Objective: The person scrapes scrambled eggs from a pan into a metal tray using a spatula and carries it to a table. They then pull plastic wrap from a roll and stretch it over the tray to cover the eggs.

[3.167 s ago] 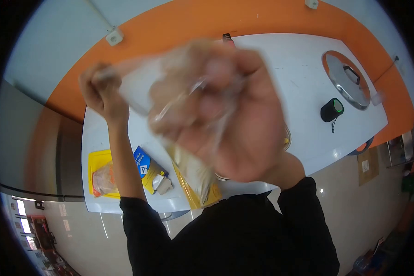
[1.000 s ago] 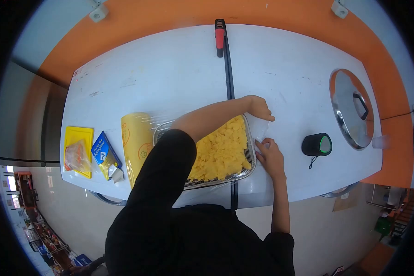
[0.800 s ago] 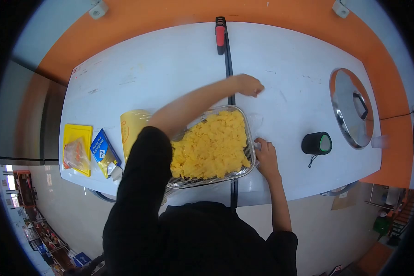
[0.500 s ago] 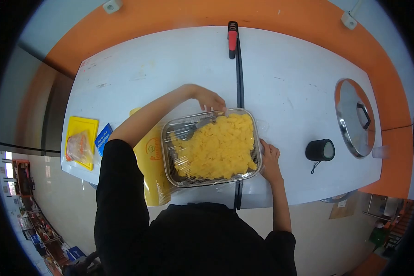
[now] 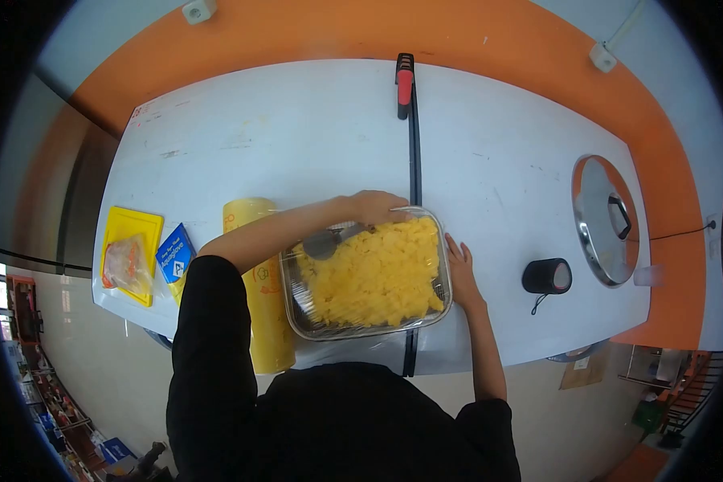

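Observation:
A rectangular metal tray (image 5: 365, 336) of yellow chunks (image 5: 369, 273) sits on the table in front of me, with shiny clear plastic wrap over it. My left hand (image 5: 375, 207) reaches across to the far rim, its fingers bent and closed over the edge near the far right corner. Along the right side of the tray lies my right hand (image 5: 461, 271), open, with its fingers stretched out and touching or very near the wall. Under my left forearm, beside the tray, is a big yellow roll of plastic wrap (image 5: 269, 321).
Left on the white table (image 5: 297, 120) are a yellow cutting board (image 5: 140, 221) with a plastic bag (image 5: 128, 265) and a blue glove packet (image 5: 174, 253). Right are a black speaker (image 5: 546, 276) and a steel lid (image 5: 598, 217). A red-black handled tool (image 5: 405, 84) lies at the back.
My left hand has come down onto the far rim and slid slightly right. My right hand's fingers have straightened along the tray's side. The camera view has shifted slightly.

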A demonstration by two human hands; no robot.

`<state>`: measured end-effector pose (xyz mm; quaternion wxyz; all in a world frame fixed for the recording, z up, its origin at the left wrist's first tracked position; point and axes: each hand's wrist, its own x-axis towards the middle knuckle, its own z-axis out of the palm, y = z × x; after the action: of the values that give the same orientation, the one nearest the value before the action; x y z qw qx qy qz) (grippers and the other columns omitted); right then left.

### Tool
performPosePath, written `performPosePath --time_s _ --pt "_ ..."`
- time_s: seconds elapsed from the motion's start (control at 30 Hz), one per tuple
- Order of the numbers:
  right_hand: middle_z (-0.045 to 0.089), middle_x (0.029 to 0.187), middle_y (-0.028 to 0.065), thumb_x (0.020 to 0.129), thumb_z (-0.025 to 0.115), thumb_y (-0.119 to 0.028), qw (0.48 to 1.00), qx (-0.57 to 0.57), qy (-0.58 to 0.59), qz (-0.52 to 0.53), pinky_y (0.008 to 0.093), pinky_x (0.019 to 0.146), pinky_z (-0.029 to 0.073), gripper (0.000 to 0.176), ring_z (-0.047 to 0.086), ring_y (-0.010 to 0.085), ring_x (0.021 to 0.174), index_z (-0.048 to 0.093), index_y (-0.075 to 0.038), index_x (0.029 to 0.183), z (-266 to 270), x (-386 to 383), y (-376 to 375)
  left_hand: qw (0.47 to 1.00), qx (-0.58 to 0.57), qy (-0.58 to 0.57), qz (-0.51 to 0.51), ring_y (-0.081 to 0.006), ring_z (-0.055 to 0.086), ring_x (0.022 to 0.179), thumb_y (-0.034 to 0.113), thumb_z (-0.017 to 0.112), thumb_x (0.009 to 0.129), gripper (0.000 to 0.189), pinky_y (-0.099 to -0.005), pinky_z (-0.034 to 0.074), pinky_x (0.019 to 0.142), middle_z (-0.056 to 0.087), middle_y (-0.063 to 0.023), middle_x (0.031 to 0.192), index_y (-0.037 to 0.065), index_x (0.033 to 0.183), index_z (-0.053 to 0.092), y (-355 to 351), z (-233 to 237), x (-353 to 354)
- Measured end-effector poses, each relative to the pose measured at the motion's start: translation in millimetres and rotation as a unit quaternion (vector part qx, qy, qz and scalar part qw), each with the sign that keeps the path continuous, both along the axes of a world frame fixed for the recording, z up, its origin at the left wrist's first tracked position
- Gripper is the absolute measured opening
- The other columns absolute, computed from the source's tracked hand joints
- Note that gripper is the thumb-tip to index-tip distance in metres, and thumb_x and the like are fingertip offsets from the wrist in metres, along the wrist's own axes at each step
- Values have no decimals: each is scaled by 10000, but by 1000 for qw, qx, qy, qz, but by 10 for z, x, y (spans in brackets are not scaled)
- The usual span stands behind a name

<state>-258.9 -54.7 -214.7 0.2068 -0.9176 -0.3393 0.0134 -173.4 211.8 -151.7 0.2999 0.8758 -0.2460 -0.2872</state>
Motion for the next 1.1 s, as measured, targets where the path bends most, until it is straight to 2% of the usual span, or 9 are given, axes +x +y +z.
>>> performPosePath --time_s 0.3,0.37,0.43,0.57,0.67,0.73,0.77,0.83,1.1 --pt "569 1139 84 738 560 -51 998 57 -1 -21 445 974 254 241 419 272 1170 633 -52 968 93 327 -19 968 120 -220 -36 -322 579 668 414 335 919 410 -413 453 606 578 -144 747 56 822 512 -6 99 -104" --pt "602 1079 87 744 552 -15 991 126 -32 -11 360 897 355 157 511 247 1072 645 -32 869 -6 408 28 949 177 -256 -58 -324 579 621 414 340 917 408 -410 457 569 581 -135 708 56 824 513 107 177 -97" --pt "618 1000 93 803 512 -11 907 305 239 -165 268 780 420 125 567 185 939 614 -9 876 18 360 118 928 227 -279 -94 -320 571 569 419 345 912 393 -409 444 523 574 -120 646 73 845 520 175 253 -155" --pt "610 873 69 874 473 -105 887 317 279 -188 214 720 430 160 563 133 815 581 3 923 19 328 208 952 139 -263 -76 -332 570 593 410 357 911 361 -411 436 535 576 -119 646 96 856 526 250 388 -84" --pt "564 868 51 905 440 -196 798 402 382 -236 245 765 426 244 529 121 838 521 -8 1038 131 197 282 964 121 -231 -50 -338 564 672 397 367 912 328 -393 436 592 572 -149 701 115 855 525 301 158 -38" --pt "535 949 61 910 425 -260 662 527 468 -254 257 812 418 310 505 134 927 474 -25 1106 99 107 312 993 18 -117 23 -270 558 707 374 384 919 324 -347 429 656 568 -117 712 94 852 532 307 7 -41" --pt "535 949 61 910 425 -260 664 525 469 -252 257 812 418 310 505 134 927 474 -25 1106 88 81 296 992 18 -118 26 -270 558 707 374 384 919 324 -347 429 656 568 -117 712 94 852 532 307 -82 -19" --pt "476 1077 90 875 489 -246 524 623 557 -163 283 870 403 366 464 156 1025 395 -49 1169 79 11 243 974 -196 97 64 -145 498 655 338 431 913 318 -299 410 633 511 -43 661 65 792 541 274 -192 -15" --pt "416 1154 123 748 546 -46 659 492 526 -214 331 828 462 578 484 230 1032 222 -131 1219 273 -666 117 967 -173 186 15 -99 450 707 320 487 894 300 -271 393 661 503 -7 742 48 781 544 -61 -152 -258"
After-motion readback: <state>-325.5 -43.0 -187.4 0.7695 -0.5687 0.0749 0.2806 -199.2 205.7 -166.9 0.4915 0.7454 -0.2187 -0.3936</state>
